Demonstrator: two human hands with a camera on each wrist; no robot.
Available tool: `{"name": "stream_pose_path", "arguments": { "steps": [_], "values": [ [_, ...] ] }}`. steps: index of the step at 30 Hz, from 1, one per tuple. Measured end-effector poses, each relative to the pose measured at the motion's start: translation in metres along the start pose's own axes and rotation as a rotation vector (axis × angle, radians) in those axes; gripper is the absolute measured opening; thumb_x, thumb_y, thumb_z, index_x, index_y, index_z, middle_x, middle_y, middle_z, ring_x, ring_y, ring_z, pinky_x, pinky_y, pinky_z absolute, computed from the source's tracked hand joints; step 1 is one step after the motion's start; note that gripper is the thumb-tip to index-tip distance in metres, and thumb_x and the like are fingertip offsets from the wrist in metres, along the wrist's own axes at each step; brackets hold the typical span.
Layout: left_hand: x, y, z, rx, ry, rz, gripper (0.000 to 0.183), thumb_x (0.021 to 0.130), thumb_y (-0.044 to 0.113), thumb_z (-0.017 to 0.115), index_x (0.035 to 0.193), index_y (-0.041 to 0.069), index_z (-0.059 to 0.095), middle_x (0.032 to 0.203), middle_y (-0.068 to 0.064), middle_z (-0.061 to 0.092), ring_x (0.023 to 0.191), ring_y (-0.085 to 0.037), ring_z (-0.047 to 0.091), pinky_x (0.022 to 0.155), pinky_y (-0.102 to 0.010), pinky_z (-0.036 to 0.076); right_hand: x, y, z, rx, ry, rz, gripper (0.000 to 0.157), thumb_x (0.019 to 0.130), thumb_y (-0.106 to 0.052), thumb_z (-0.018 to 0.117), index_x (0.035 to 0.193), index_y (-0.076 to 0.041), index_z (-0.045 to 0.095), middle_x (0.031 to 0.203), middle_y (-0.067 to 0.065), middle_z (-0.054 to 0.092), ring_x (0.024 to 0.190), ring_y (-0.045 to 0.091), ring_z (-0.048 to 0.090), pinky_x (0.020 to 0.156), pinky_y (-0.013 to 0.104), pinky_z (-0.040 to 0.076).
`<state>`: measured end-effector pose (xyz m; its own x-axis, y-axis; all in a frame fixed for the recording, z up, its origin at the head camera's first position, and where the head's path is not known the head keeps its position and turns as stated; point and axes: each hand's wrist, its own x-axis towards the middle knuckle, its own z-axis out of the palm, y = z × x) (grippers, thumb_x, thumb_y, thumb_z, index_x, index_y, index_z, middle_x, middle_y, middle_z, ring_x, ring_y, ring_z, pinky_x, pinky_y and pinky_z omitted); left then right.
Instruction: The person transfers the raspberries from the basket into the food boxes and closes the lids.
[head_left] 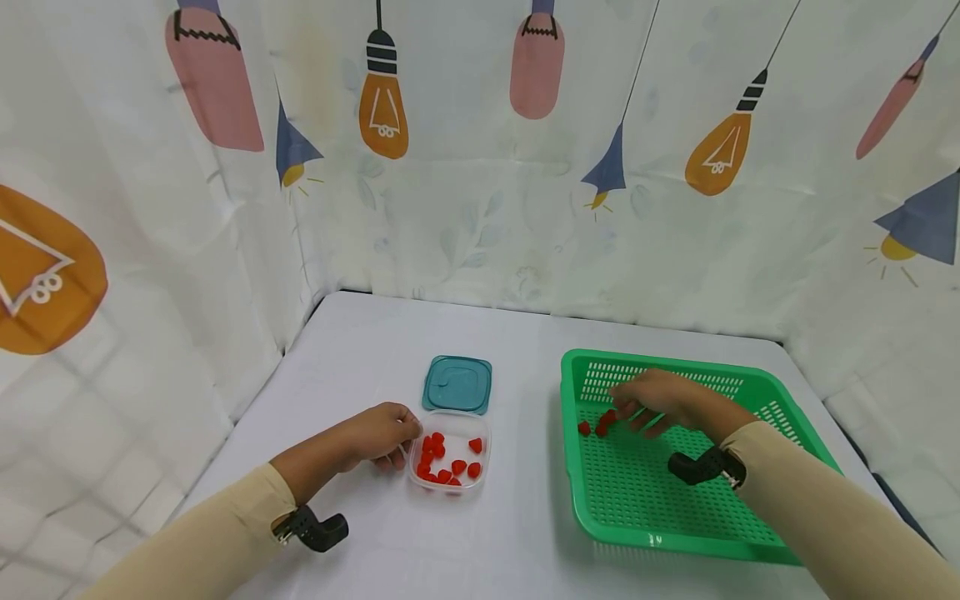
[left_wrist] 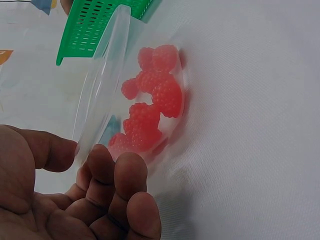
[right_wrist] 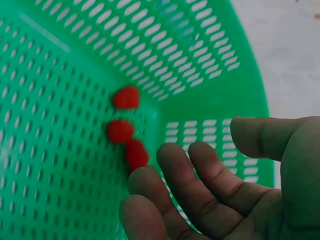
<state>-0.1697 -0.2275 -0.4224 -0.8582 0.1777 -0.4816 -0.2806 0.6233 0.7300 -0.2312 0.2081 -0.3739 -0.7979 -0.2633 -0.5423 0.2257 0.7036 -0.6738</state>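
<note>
At the left side of a clear plastic container [head_left: 454, 430], my left hand [head_left: 384, 433] pinches the rim between thumb and fingers. Several red raspberries [left_wrist: 167, 97] lie inside the container, which stands on the table. My right hand [head_left: 662, 400] is inside the green basket [head_left: 637, 500], its fingers loosely bent and nothing held. Close to those fingertips, 3 more raspberries [right_wrist: 120, 131] lie on the basket floor near a corner. Both hands show in the head view and in their own wrist views.
A teal square lid [head_left: 457, 383] lies flat just behind the container. The basket has raised perforated walls and stands on the right of the white table [head_left: 517, 400]. A printed curtain [head_left: 480, 225] hangs behind the table and along its sides.
</note>
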Motion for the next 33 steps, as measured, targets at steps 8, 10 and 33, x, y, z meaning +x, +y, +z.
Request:
{"name": "stream_pose_path", "arguments": {
  "steps": [8, 10, 33],
  "values": [
    [-0.001, 0.001, 0.0, 0.004, 0.007, -0.011, 0.016, 0.102, 0.019, 0.058, 0.107, 0.004, 0.061, 0.088, -0.011, 0.063, 0.072, -0.026, 0.064, 0.066, -0.034, 0.054, 0.009, 0.02, -0.002, -0.012, 0.004, 0.037, 0.042, 0.103, -0.036, 0.058, 0.116, 0.003, 0.068, 0.115, 0.016, 0.068, 0.099, 0.033, 0.068, 0.077, 0.047, 0.058],
    [-0.002, 0.001, 0.0, 0.005, 0.007, -0.01, 0.016, 0.102, 0.019, 0.058, 0.107, 0.004, 0.061, 0.088, -0.012, 0.063, 0.072, -0.026, 0.063, 0.066, -0.034, 0.054, 0.011, 0.023, -0.001, -0.013, 0.006, 0.05, 0.042, 0.104, -0.036, 0.058, 0.117, 0.002, 0.069, 0.113, 0.015, 0.068, 0.097, 0.032, 0.068, 0.077, 0.047, 0.058],
    [-0.001, -0.002, 0.0, -0.007, 0.003, -0.004, 0.016, 0.102, 0.019, 0.058, 0.107, 0.004, 0.062, 0.088, -0.011, 0.063, 0.073, -0.027, 0.064, 0.065, -0.034, 0.054, 0.027, 0.029, 0.015, -0.074, 0.052, 0.163, 0.046, 0.104, -0.042, 0.053, 0.108, 0.003, 0.064, 0.101, 0.014, 0.068, 0.088, 0.031, 0.067, 0.071, 0.046, 0.059]
  ]
}}
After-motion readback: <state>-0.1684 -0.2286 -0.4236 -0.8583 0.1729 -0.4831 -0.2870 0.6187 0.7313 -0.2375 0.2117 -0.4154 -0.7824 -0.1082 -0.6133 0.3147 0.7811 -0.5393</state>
